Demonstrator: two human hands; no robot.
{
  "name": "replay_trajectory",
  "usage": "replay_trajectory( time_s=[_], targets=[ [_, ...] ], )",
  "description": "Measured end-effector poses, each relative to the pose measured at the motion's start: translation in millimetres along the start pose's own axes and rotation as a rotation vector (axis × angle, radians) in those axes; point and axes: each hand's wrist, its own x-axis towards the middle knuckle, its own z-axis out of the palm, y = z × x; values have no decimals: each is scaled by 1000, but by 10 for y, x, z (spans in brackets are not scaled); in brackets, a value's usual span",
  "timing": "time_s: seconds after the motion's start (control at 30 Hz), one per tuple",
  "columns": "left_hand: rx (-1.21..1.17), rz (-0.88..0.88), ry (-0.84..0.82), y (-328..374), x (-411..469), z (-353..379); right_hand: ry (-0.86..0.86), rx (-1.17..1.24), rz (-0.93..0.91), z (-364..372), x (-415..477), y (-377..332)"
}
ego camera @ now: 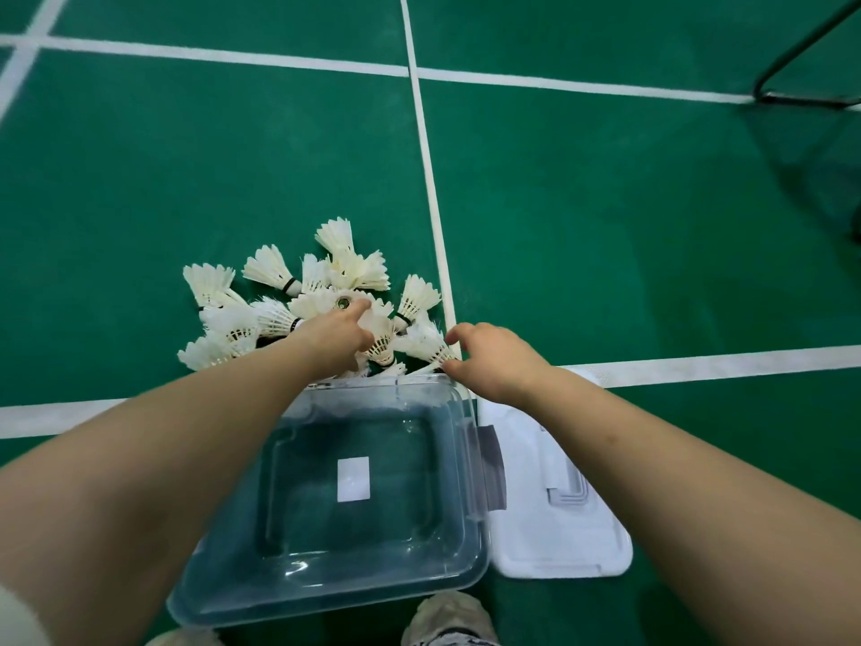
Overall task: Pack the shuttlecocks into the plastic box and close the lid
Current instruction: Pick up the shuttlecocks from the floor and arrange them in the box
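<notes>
A pile of white feather shuttlecocks [279, 314] lies on the green court floor just beyond the clear plastic box [471, 519]. Nothing is inside the box except a white label on its bottom. The white lid [563, 538] lies flat on the floor against the box's right side. My left hand [338, 340] reaches into the middle of the pile, its thumb and index finger closed around a shuttlecock [379, 340]. At the pile's right edge my right hand [494, 359] pinches the cork end of another shuttlecock [426, 340].
White court lines [431, 188] cross the green floor beside the pile and under the lid. A black metal frame [792, 58] stands at the far right. My shoes [449, 617] are right behind the box's near edge.
</notes>
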Motion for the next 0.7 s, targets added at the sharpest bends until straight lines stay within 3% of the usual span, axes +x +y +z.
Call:
replay_trajectory(
  time_s=[0.4, 0.7],
  targets=[
    [72, -20, 118, -90, 28, -13, 9, 26, 4, 0, -15, 10],
    [9, -30, 223, -168, -286, -655, 126, 89, -44, -146, -135, -166]
  ],
)
